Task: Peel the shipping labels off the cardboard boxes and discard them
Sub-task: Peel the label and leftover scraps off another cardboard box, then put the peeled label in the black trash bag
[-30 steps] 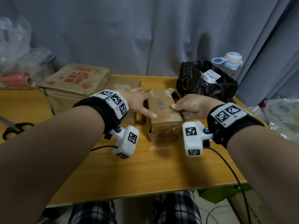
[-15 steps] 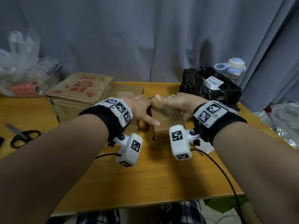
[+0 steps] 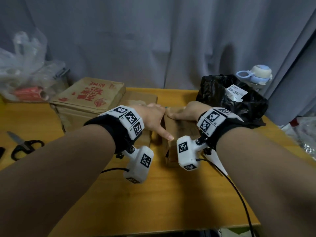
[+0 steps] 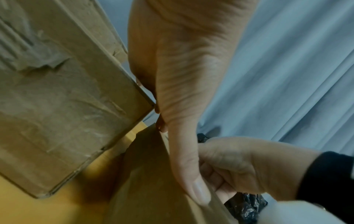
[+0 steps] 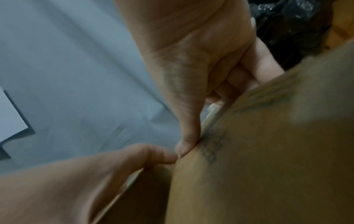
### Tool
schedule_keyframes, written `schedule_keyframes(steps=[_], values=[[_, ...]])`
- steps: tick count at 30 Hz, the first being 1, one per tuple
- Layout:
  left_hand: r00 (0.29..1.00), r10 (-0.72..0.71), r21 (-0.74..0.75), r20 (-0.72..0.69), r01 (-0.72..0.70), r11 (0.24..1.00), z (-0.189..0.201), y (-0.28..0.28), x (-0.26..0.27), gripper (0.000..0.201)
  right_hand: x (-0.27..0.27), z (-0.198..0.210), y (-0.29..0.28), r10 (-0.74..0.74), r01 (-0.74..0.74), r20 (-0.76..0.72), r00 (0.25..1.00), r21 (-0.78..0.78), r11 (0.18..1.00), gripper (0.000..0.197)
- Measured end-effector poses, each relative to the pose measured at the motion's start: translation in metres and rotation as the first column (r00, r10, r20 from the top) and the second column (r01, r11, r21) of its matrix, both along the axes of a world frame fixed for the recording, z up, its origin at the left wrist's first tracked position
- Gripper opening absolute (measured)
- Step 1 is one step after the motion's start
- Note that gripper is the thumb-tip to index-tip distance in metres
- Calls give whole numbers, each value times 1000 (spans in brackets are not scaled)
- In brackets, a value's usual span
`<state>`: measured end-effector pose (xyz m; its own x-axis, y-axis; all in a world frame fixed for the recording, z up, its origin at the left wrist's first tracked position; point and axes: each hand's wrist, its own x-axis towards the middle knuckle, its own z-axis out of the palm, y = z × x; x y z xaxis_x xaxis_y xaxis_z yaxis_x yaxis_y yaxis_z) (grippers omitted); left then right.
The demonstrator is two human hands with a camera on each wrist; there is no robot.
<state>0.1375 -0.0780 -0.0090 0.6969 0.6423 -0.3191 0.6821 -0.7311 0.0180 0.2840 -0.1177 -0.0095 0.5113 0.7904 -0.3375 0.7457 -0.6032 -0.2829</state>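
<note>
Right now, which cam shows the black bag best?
Head view: the black bag sits whole at the table's far right, a white barcode label lying on it. The left wrist view catches only scraps beneath the right hand; the right wrist view shows a blurred patch in its top corner.

Small box (image 3: 177, 130) mostly hidden in head view: both wrists plus wrist cameras cover top and front face. Left hand (image 3: 152, 117) fingers out of sight past box far edge, 12 o'clock side; only thumb visible. Right hand (image 3: 186, 112) fingertips hidden too, grip not readable there. Right wrist view motion-blurred: print on box illegible, label edge not discernible. Text on label (image 3: 236, 91) in black bag (image 3: 222, 100) too small to read. Scissors (image 3: 24, 146) cut off at frame's 9 o'clock edge.
</note>
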Motion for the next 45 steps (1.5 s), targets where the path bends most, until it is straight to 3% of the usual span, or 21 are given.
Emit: schedule_keyframes(steps=[1,3,6,10,15,19,25,30,34,37,39,41,45], values=[[1000,8,4,-1,-8,1000,0,0,0,107,0,3,-1,15,-15,38,999,-14,1000,90],[1000,18,8,0,-18,1000,-2,1,1,108,10,3,-1,-6,5,-21,1000,-33,999,75],[1000,20,-2,-6,-20,1000,-4,0,0,110,24,-4,-3,-96,92,-205,974,-30,995,67],[1000,7,-18,-15,-7,1000,-2,-1,2,109,30,-8,-14,-183,204,-454,872,-4,979,43],[996,-26,28,-81,28,999,5,-3,7,107,35,-6,-33,-148,233,-569,809,79,969,32],[992,-4,61,-127,12,998,12,4,1,101,39,11,-51,-34,272,-671,740,254,928,27],[999,4,175,-52,5,985,14,3,3,83,34,36,-77,79,164,-471,879,454,876,10],[999,11,262,-47,2,965,16,-10,7,73,33,39,-100,175,58,-351,920,563,824,16],[999,16,273,-32,-7,962,17,-16,7,69,31,29,-123,159,10,-258,953,551,834,20],[997,-16,398,-70,43,917,17,-20,11,61,36,12,-136,93,41,-235,968,511,859,19],[996,-63,476,-62,85,875,14,-24,12,52,42,-2,-140,68,7,-133,989,500,866,17],[994,-111,515,-1,96,852,9,-27,12,52,49,-14,-141,54,-47,-1,999,483,874,16],[955,-205,541,213,59,839,1,-41,14,46,55,-24,-146,-14,-18,73,997,416,909,28]])
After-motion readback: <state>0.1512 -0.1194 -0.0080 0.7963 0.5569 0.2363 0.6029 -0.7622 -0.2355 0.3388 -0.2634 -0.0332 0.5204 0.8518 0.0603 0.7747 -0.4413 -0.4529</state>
